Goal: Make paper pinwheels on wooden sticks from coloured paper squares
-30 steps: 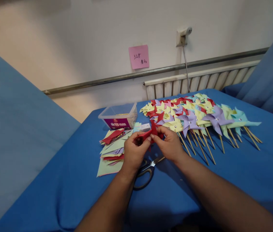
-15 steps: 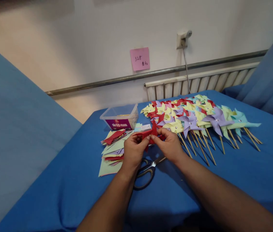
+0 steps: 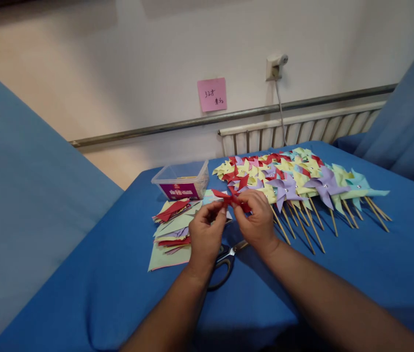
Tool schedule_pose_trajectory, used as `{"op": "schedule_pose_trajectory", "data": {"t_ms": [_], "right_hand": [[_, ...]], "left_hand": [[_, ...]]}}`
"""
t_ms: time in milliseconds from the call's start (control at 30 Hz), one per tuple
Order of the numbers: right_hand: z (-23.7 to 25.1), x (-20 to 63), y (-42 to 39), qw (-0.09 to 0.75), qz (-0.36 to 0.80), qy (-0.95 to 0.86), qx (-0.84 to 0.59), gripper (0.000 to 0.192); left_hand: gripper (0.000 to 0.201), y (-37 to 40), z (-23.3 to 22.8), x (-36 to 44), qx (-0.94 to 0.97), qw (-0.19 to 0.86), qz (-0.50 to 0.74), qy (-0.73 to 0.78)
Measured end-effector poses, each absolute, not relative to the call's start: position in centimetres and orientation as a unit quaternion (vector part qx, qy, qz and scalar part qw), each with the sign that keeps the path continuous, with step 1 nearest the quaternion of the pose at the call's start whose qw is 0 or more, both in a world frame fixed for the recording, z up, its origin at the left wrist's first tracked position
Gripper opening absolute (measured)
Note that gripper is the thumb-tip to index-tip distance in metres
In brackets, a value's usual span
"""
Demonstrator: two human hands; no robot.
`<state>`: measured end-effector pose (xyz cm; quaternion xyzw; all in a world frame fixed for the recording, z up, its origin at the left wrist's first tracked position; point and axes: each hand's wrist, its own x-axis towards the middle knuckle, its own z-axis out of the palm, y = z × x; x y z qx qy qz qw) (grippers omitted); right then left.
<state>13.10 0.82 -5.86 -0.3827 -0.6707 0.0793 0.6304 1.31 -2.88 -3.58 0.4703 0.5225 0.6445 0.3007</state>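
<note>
I hold the red paper piece (image 3: 231, 198) up off the tabletop (image 3: 339, 274) between both hands, my left hand (image 3: 206, 235) pinching its near edge and my right hand (image 3: 257, 220) pinching the folded points at its middle, so the flaps stay gathered. The scissors (image 3: 223, 260) lie just under my wrists and the stack of cut paper squares (image 3: 172, 227) sits by my left hand, both within easy reach, while the finished pinwheels (image 3: 295, 178) are fanned out to the right with their sticks (image 3: 315, 225) pointing toward me.

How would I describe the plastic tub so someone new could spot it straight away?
On the blue table, look to the far left edge, beyond the paper stack. The plastic tub sits there: a clear box with a purple label, the only container among flat sheets.
</note>
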Motion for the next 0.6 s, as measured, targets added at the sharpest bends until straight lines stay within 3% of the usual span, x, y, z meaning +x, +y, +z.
{"op": "schedule_pose_trajectory", "data": {"t_ms": [300, 600], "right_hand": [[-5.5, 12.4, 0.0, 0.545, 0.003, -0.757, -0.361, 0.016], [-5.4, 12.0, -0.9, 0.486, 0.034, -0.801, -0.349, 0.034]], "left_hand": [[0.020, -3.1, -3.6, 1.4, 0.444, 0.370, 0.658, 0.483], [0.025, -2.1, -3.8, 0.7, 0.313, 0.476, 0.701, 0.429]]}}
